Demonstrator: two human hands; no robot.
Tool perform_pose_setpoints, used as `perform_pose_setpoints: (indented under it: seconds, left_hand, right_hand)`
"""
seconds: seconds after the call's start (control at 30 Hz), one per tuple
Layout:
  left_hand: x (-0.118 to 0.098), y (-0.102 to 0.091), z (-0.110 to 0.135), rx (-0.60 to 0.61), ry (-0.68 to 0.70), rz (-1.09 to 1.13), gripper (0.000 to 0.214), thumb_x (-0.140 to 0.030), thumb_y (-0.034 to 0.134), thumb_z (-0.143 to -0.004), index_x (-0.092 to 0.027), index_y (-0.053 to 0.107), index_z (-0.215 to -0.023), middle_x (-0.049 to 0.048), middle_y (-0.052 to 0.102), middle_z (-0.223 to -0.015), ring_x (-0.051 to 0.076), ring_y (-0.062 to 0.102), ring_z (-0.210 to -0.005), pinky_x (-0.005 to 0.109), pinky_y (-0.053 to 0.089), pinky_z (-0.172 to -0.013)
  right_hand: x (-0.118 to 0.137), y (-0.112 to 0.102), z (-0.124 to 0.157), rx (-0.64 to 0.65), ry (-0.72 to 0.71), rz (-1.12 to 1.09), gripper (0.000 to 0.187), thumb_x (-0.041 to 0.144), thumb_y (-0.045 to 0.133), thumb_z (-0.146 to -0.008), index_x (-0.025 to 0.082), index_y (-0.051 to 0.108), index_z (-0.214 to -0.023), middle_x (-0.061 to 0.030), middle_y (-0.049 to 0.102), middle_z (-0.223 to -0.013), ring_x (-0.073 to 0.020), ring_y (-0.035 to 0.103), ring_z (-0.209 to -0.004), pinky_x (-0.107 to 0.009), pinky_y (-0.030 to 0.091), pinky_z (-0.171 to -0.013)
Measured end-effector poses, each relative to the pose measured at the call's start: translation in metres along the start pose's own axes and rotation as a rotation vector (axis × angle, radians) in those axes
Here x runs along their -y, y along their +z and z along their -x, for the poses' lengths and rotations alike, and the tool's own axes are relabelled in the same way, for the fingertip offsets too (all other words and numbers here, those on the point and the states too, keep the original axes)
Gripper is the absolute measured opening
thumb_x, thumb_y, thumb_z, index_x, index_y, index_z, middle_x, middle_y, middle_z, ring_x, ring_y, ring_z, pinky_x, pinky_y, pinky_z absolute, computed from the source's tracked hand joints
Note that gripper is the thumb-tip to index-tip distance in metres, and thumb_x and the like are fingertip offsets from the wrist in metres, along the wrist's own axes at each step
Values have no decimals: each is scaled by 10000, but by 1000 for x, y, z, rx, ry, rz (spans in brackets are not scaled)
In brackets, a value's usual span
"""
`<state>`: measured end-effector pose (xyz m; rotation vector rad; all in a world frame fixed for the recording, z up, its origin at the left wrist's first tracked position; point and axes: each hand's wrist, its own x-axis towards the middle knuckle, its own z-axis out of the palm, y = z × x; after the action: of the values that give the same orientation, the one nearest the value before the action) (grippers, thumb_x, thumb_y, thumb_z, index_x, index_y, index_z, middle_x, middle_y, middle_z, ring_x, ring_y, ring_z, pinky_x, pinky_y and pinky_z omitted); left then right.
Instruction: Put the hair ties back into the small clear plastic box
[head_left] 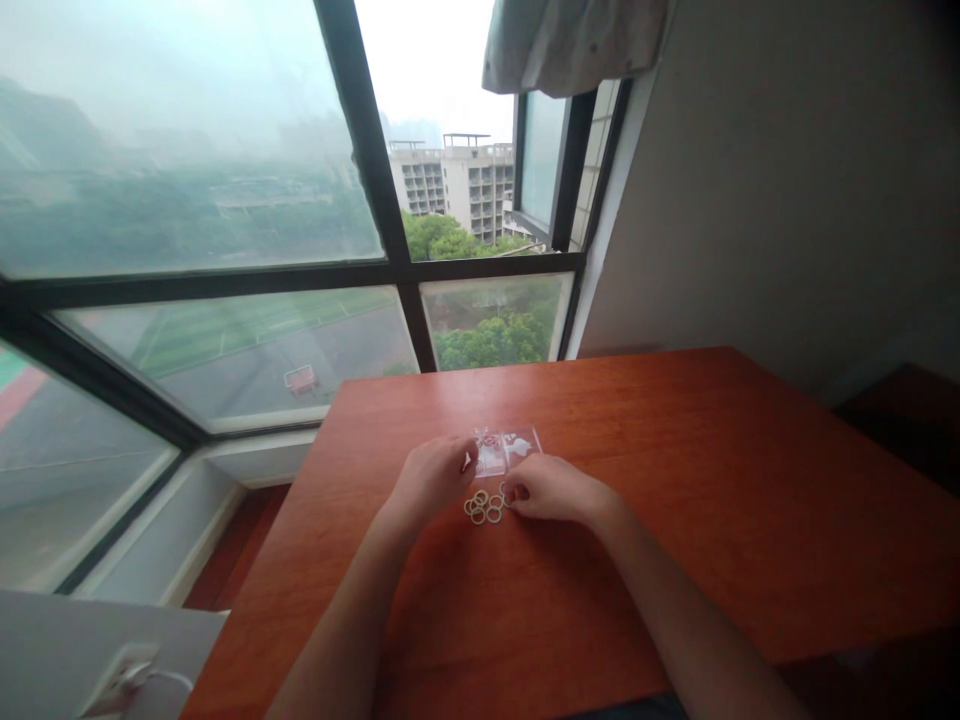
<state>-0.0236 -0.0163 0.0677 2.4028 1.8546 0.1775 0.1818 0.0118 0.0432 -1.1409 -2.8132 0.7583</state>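
Note:
A small clear plastic box (492, 462) with white print lies on the table, with a few reddish bits inside its left part. At its left edge, my left hand (439, 475) has its fingers curled closed against the box. Just in front of the box is a loose cluster of several pale rings (478, 507), some overlapping. My right hand (559, 488) is to the right of them, thumb and fingers pinched on a ring (503, 489) at the cluster's right side. The fingertips partly cover that ring.
The reddish-brown wooden table (675, 450) spreads around both hands. Dark-framed windows (405, 275) stand beyond its far edge, one pane swung open. A grey wall (750, 200) rises at the right. A socket with a white plug (131, 675) is low at the left.

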Motion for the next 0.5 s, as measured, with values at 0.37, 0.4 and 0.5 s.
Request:
perform_pose_setpoints:
  seconds: [0.37,0.4,0.5]
  left_hand:
    - [14,19,-5,-47,-77,57,162,-245,506,-842,-225,651,-911,32,709,-889,150,615,-742,221,332,-590]
    - [15,17,-5,-45,-76,64,166,-244,504,-845,-221,654,-911,33,708,-880,146,612,-732,218,329,-588]
    - [16,9,-3,-27,-43,87,171,-239,502,-847,-206,665,-885,34,701,-822,137,600,-695,213,328,-586]
  right_hand:
    - [0,1,0,1,-3,50,160,193,592,-734,240,739,-777,-14,696,-741,-134,555,-630,-232,269,-530]
    - [-2,1,0,-13,-12,37,161,188,594,-733,240,738,-785,-10,694,-744,-130,553,-633,-229,273,-536]
    - [-8,1,-3,-119,-34,-19,160,177,598,-746,228,732,-816,0,684,-748,-116,543,-641,-217,285,-560]
